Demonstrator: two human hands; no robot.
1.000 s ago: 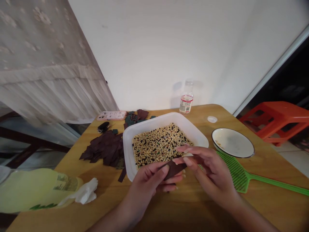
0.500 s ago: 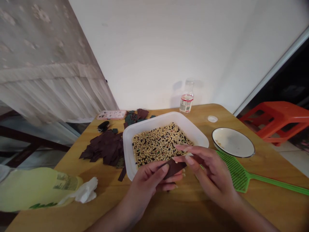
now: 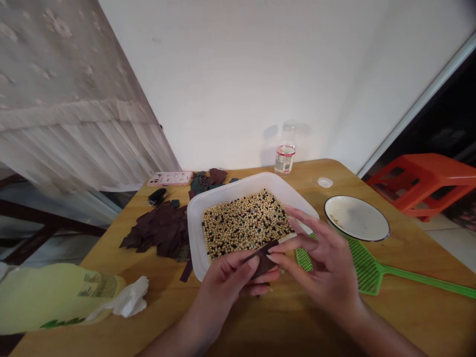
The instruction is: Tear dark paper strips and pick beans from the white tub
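Observation:
Just in front of the white plastic tub [image 3: 196, 218], my left hand [image 3: 230, 282] is closed on a small flat dark brown piece [image 3: 265, 262], thumb on top and fingers beneath. My right hand [image 3: 323, 258] pinches the far right edge of that piece between thumb and index finger, its other fingers raised. Beads [image 3: 241, 223], mostly cream with black and a few coloured ones, fill the tub's bottom. To the left of the tub lies a heap of similar dark brown pieces [image 3: 159, 228]. More brown and dark green pieces [image 3: 206, 182] lie behind it.
A green fly swatter [image 3: 366, 270] lies on the right, partly behind my right hand, beside a white dish [image 3: 359, 218]. A clear bottle [image 3: 285, 156] and white cap [image 3: 325, 182] stand farther back. A phone [image 3: 170, 178], black key fob [image 3: 156, 196] and large yellowish bottle [image 3: 55, 295] are on the left.
My right thumb and index finger have come down from above onto the edge of the brown piece. The view has shifted slightly; the left hand keeps its hold.

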